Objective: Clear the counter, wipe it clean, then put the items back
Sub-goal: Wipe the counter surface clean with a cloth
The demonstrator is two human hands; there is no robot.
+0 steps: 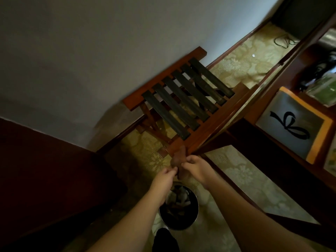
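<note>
Two hands [181, 171] round blurred brown thing [179, 159]

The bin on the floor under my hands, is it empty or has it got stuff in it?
Not empty. The bin holds crumpled pale and brown scraps, showing through its open top.

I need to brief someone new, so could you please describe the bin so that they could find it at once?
Start at the wooden luggage rack with dark straps against the wall. Come down past the hands to the patterned carpet just below them. The bin stands there: small, round and dark, with a shiny rim and crumpled waste inside, the only round container in view.
</note>
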